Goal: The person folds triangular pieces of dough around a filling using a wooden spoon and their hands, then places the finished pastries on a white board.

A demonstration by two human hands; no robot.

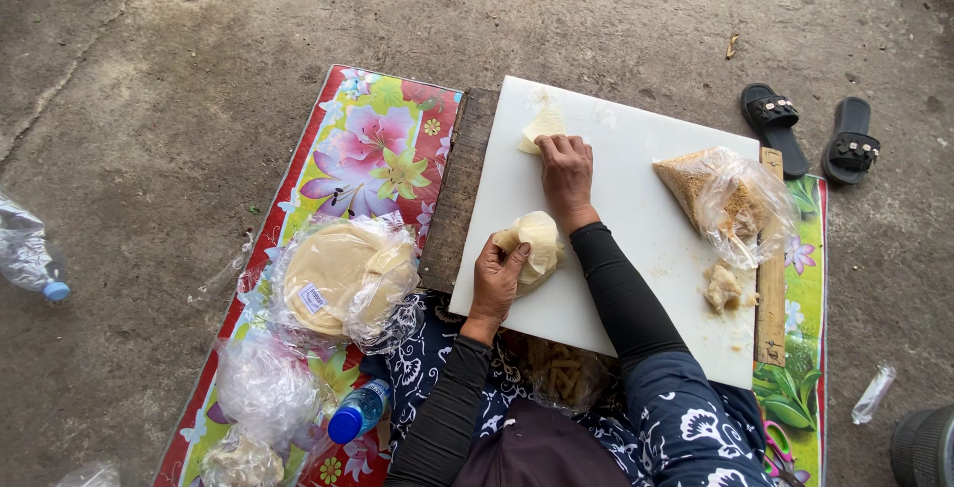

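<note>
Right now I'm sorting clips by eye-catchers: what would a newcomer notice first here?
The white cutting board on the flowered mat stands out, with both hands at work on it. The left hand grips a folded piece of dough, and the right hand presses a smaller dough piece further up. At the board's right edge lies a clear bag of brown filling.

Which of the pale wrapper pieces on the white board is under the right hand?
The small flat piece at the board's far edge, under the right hand. The folded one nearer the body is in the left hand.
</note>
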